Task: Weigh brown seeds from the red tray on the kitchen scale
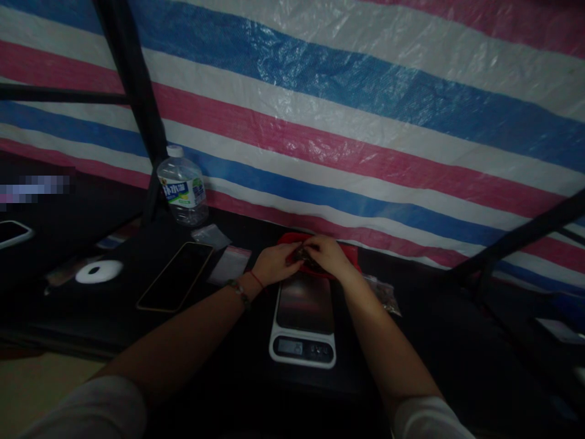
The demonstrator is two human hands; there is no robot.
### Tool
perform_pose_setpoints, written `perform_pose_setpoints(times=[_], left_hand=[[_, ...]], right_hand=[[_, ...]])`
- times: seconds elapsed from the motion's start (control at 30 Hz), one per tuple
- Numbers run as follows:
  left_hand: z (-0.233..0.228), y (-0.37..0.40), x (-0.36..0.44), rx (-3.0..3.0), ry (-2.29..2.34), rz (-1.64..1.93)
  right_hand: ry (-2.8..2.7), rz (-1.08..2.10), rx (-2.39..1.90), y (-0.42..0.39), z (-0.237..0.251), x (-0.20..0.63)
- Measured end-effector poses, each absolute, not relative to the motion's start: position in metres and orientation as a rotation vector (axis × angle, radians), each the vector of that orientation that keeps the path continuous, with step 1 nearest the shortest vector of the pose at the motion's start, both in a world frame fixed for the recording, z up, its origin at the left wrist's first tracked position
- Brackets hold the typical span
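Behind a white kitchen scale (305,308) with a dark plate lies a red bag or sheet (351,255). A small heap of dark brown bits (309,258) rests on the red surface, too dim to name. My left hand (276,263) reaches in from the left, its fingers curled and closed at the heap. From the right, my right hand (329,253) bends over the same bits, fingertips pressed together among them. Both hands stay close to each other, just past the scale's far edge. A clear zip bag (386,296) with brown bits lies right of my right wrist.
Left of the scale are clear zip bags (232,264), a phone (177,277) and a white round object (99,271). A plastic bottle (183,189) stands by a dark metal post (132,73). A striped plastic sheet (320,140) hangs behind the black table (228,360).
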State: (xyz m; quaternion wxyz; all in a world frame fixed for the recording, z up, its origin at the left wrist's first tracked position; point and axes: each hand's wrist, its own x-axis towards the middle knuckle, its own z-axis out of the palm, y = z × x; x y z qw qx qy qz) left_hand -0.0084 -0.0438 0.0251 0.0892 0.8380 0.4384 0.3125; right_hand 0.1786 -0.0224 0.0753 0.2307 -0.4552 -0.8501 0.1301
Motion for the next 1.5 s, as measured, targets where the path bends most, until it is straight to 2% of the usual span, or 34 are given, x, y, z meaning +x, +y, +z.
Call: perform_pose_setpoints(times=[0.17, 0.37, 0.83, 1.1, 1.37, 1.5], left_hand=[[0.02, -0.041, -0.01, 2.439, 1.287, 1.047], [0.018, -0.04, -0.011, 2.353, 1.34, 1.164], [0.021, -0.042, -0.012, 2.414, 1.326, 1.028], [0.016, -0.034, -0.024, 2.215, 1.219, 1.287], [0.005, -0.023, -0.031, 2.022, 1.258, 1.382], [0.004, -0.025, -0.032, 1.995, 1.176, 1.428]], right_hand=[[-2.23, 0.404, -1.21, -0.023, 0.078, 0.181], [-2.174, 0.703, -1.137, -0.031, 0.08, 0.177], [-2.259, 0.564, -1.232, -0.039, 0.088, 0.173], [-2.397, 0.68, -1.248, -0.055, 0.104, 0.18], [-2.787, 0.769, -1.095, -0.079, 0.107, 0.168], [-2.78, 0.808, -1.147, -0.076, 0.106, 0.176]])
